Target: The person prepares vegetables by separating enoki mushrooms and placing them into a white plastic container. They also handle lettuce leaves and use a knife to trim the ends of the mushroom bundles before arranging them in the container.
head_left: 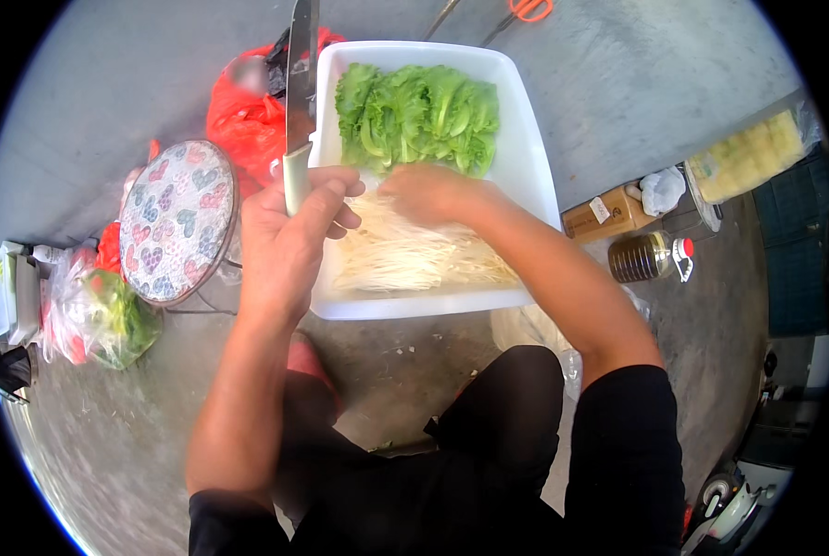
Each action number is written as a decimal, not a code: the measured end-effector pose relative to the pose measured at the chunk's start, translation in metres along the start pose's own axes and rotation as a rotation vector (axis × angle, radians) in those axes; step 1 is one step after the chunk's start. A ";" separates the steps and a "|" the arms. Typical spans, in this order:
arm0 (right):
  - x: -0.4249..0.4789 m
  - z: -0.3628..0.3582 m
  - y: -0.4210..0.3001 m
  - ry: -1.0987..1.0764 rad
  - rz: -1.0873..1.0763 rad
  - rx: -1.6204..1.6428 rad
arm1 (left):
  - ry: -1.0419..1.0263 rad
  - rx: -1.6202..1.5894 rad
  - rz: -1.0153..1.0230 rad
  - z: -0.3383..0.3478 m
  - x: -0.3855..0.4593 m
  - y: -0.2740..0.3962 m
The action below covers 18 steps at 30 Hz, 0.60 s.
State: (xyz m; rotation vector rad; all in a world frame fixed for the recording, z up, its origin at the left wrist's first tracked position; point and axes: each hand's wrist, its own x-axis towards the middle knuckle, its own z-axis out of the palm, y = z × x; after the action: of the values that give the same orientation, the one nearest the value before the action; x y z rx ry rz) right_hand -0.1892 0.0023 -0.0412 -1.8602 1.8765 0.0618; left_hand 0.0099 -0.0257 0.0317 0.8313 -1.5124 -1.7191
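Note:
A white plastic tub point(539, 174) stands before me, with green leaf lettuce point(421, 115) along its far side and pale enoki mushrooms point(400, 250) in its near part. Over the tub's left edge, my left hand point(293, 226) holds a kitchen knife point(301, 90) by its pale handle, the blade pointing away from me. My right hand point(428, 194) is over the mushrooms, close to the lettuce's near edge. It is blurred and its fingertips are hard to make out, so whether it grips anything cannot be told.
Left are a round stool point(178, 222) with a heart pattern, a red plastic bag point(248, 115) and a clear bag of vegetables point(109, 313). Orange-handled scissors point(529, 8) lie beyond the tub. Right are a cardboard box point(609, 215), a bottle of dark liquid point(640, 257) and a pale yellow packaged block point(748, 156).

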 end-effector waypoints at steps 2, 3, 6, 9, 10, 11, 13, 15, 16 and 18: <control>-0.014 0.003 -0.002 -0.065 -0.040 0.048 | 0.002 -0.010 0.004 -0.003 0.000 0.000; -0.021 0.002 -0.001 -0.097 -0.055 0.069 | 0.003 -0.005 0.004 -0.003 0.000 0.001; -0.027 -0.007 0.002 -0.050 0.022 0.202 | 0.007 0.001 0.001 -0.003 0.001 0.003; -0.035 -0.021 0.014 0.097 -0.012 0.474 | 0.009 -0.013 -0.001 -0.003 0.000 0.002; -0.036 -0.021 0.018 0.110 0.041 0.472 | 0.007 -0.016 0.002 -0.003 0.000 0.003; -0.037 -0.014 0.021 0.144 0.056 0.437 | 0.005 -0.019 0.005 -0.003 0.000 0.003; -0.040 0.001 0.023 0.212 0.077 0.368 | 0.004 -0.014 0.005 -0.003 0.001 0.002; -0.045 0.005 0.023 0.195 0.050 0.408 | 0.009 -0.004 0.006 -0.003 0.002 0.002; -0.046 0.005 0.022 0.185 0.034 0.431 | 0.015 0.004 0.006 -0.003 0.001 0.002; -0.045 -0.004 0.029 0.166 0.042 0.462 | 0.020 0.005 0.008 -0.003 0.001 0.003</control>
State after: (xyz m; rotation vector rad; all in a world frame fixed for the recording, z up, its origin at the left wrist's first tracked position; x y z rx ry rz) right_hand -0.2202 0.0448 -0.0303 -1.5432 1.8417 -0.4853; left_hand 0.0122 -0.0282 0.0339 0.8420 -1.5057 -1.6967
